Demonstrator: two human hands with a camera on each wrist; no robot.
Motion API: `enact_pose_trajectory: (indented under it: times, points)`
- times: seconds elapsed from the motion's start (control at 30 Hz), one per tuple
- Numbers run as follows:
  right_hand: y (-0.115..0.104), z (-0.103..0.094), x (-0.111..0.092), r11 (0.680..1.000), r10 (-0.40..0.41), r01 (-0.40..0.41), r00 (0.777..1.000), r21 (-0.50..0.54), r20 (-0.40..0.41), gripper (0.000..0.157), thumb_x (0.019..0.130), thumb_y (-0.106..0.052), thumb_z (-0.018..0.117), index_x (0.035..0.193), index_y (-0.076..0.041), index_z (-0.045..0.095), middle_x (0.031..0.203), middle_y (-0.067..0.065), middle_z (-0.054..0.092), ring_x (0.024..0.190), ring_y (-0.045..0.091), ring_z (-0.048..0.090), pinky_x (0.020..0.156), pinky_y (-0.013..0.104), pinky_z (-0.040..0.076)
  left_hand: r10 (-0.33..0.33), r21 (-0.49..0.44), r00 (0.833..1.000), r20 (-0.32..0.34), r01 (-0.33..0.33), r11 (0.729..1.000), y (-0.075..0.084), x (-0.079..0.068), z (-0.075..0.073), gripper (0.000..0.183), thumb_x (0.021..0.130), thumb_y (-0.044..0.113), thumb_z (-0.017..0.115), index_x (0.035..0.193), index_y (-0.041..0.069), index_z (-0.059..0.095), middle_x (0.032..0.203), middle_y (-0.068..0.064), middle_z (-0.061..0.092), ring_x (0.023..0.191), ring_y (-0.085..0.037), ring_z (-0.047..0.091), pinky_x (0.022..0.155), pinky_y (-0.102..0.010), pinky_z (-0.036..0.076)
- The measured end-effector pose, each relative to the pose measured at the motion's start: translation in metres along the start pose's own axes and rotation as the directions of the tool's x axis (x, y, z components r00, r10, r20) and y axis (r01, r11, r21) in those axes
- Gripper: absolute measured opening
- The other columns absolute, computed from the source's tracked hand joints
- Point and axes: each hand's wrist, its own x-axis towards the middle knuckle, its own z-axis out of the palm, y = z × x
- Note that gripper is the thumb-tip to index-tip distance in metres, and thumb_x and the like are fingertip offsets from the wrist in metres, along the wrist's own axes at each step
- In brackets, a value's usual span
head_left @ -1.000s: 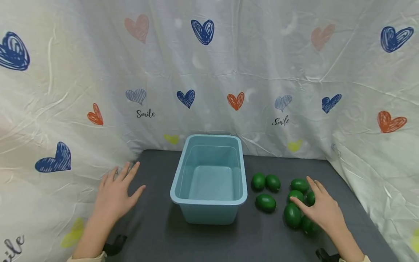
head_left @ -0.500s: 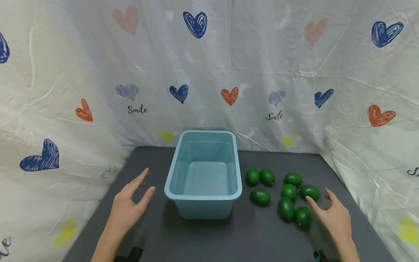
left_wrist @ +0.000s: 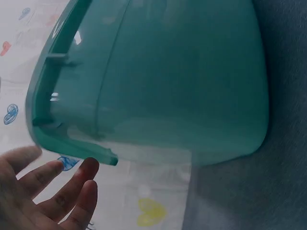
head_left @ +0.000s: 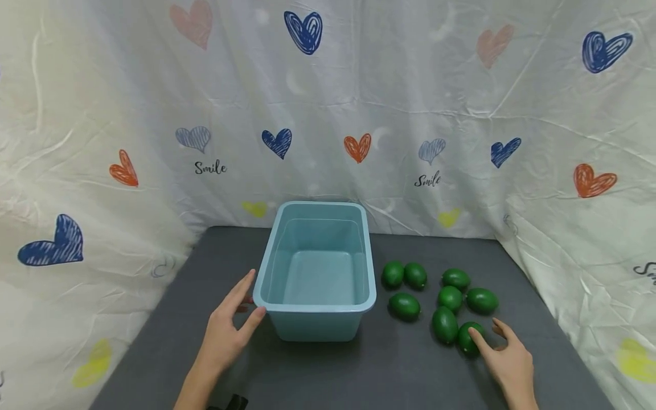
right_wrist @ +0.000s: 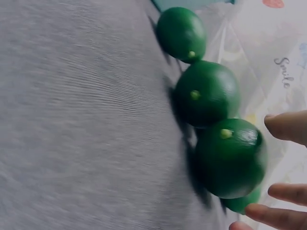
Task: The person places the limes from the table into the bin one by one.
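Observation:
A light blue plastic tub (head_left: pixel 320 326) stands in the middle of the dark table. My left hand (head_left: pixel 222 341) is at its near left corner, fingers spread and thumb apart. In the left wrist view its fingertips (left_wrist: pixel 90 165) are close to the tub's rim (left_wrist: pixel 76 149); whether they touch it I cannot tell. To the right of the tub lie several green limes. My right hand (head_left: pixel 507 361) reaches over the nearest lime (head_left: pixel 467 340), thumb on one side and fingers on the other. The right wrist view shows a gap between the fingers and that lime (right_wrist: pixel 230 158).
Three limes (head_left: pixel 405 306) lie close to the tub's right side, and the others form a cluster farther right. A white curtain (head_left: pixel 400 85) printed with hearts hangs behind the table (head_left: pixel 333 378) and along both sides.
The left hand has moved right, up to the tub. The right hand has drawn back from over the lime cluster and come down to the nearest lime. The view has shifted slightly.

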Motion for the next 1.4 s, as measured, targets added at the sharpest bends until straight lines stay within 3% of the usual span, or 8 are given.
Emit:
enact_pose_trajectory:
  times: [0.2,0.37,0.57,0.8,1.07,1.4]
  points:
    - [-0.001,0.010,-0.005,1.000,0.014,-0.015,0.999,0.003,0.037,0.098,0.092,-0.075,0.065,0.150,0.003,0.052,0.139,0.035,0.059,0.079,0.028,0.066,0.071,0.044,0.053,-0.036,0.021,0.999,0.023,0.035,0.999,0.000,-0.003,0.007,0.075,0.100,0.023,0.076,0.166,0.020,0.040,0.165,-0.008,0.047,0.124,-0.002,0.055,0.086,-0.033,0.057]
    - [-0.001,0.013,-0.007,1.000,0.016,-0.016,0.998,0.002,0.054,0.099,0.091,-0.078,0.063,0.148,0.004,0.055,0.139,0.037,0.058,0.086,0.038,0.067,0.084,0.057,0.053,-0.029,0.038,0.999,0.026,0.028,0.999,0.001,-0.001,0.009,0.078,0.098,0.026,0.078,0.166,0.020,0.040,0.168,-0.004,0.042,0.133,-0.013,0.055,0.087,-0.035,0.058]
    - [0.000,0.017,-0.013,1.000,0.030,-0.030,0.995,0.008,0.097,0.102,0.092,-0.080,0.059,0.150,0.004,0.052,0.141,0.039,0.056,0.118,0.057,0.059,0.100,0.070,0.044,-0.020,0.051,1.000,0.010,0.020,0.998,-0.001,-0.003,0.009,0.081,0.095,0.027,0.082,0.165,0.019,0.042,0.166,-0.004,0.045,0.120,-0.011,0.063,0.086,-0.031,0.058]
    - [0.000,0.023,-0.017,0.998,0.042,-0.044,0.997,0.045,0.057,0.097,0.094,-0.075,0.061,0.148,0.005,0.054,0.135,0.037,0.061,0.118,0.055,0.059,0.100,0.069,0.044,0.043,0.053,0.999,-0.003,-0.043,0.998,-0.010,-0.002,0.012,0.083,0.094,0.020,0.083,0.165,0.019,0.041,0.168,-0.004,0.043,0.108,-0.008,0.063,0.085,-0.014,0.049]
    - [-0.001,0.024,-0.017,0.995,0.064,-0.062,0.998,0.076,-0.017,0.085,0.098,-0.063,0.065,0.146,0.006,0.057,0.132,0.038,0.062,0.119,0.056,0.056,0.104,0.071,0.040,0.064,-0.095,0.997,-0.049,-0.069,0.993,-0.014,-0.003,0.034,0.087,0.095,0.009,0.076,0.169,0.015,0.032,0.169,-0.011,0.040,0.089,-0.009,0.064,0.075,-0.029,0.058]
    - [-0.003,0.024,-0.015,0.993,0.081,-0.081,0.997,0.082,0.003,0.085,0.097,-0.063,0.066,0.146,0.006,0.057,0.133,0.037,0.062,0.120,0.056,0.056,0.105,0.071,0.039,0.062,-0.146,0.993,-0.100,-0.076,0.986,-0.020,-0.008,0.035,0.087,0.093,0.007,0.075,0.169,0.017,0.033,0.166,-0.011,0.044,0.079,-0.005,0.061,0.071,-0.019,0.053]
